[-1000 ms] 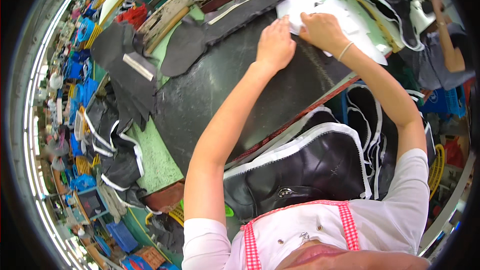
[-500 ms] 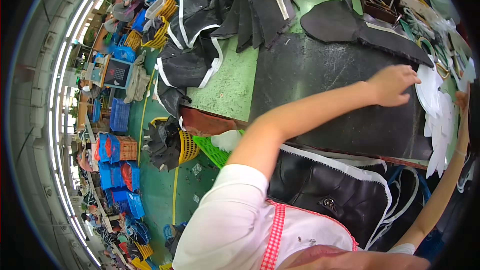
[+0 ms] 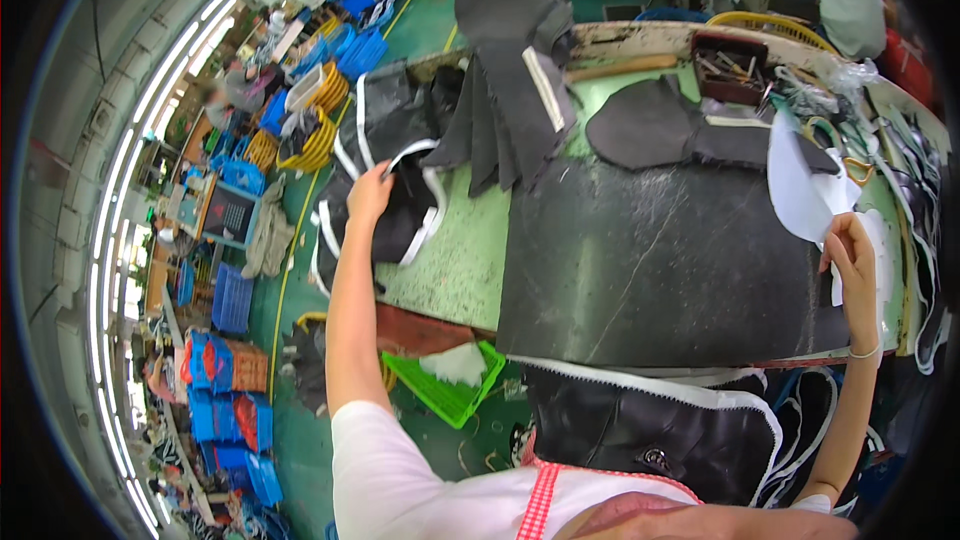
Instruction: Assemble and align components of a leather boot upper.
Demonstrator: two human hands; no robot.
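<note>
Head view: what are the largest things we see?

We see the green-topped table (image 3: pixel 450 270) across the middle, and on it the black mat (image 3: pixel 660 270), which covers much of the centre and right.

And next in size?

At the near edge we have a big black piece (image 3: pixel 620 435) with a white toothed border. At the far left we find a pile of dark grey pieces (image 3: pixel 495 100), and beside it, along the left end, the white-edged black pieces (image 3: pixel 405 202). Toward the far right we see a shaped dark piece (image 3: pixel 645 125), partly over the mat's far edge.

Smaller still?

Near left, below the tabletop, we see a bright green basket (image 3: pixel 470 402) with something white in it, and at the table's far right a dark red tray (image 3: pixel 730 92) holding tools.

Where is the white sheet (image 3: pixel 795 180)?

On the right, raised and tilted, its near end pinched between thumb and fingers of the right hand (image 3: pixel 850 255). More white sheets (image 3: pixel 882 260) lie just right of that hand.

And the left hand (image 3: pixel 370 195)?

It reaches to the white-edged black pieces, fingers bent; we cannot tell whether they grip. Smallest, we notice a pale band (image 3: pixel 865 353) on the right wrist.
</note>
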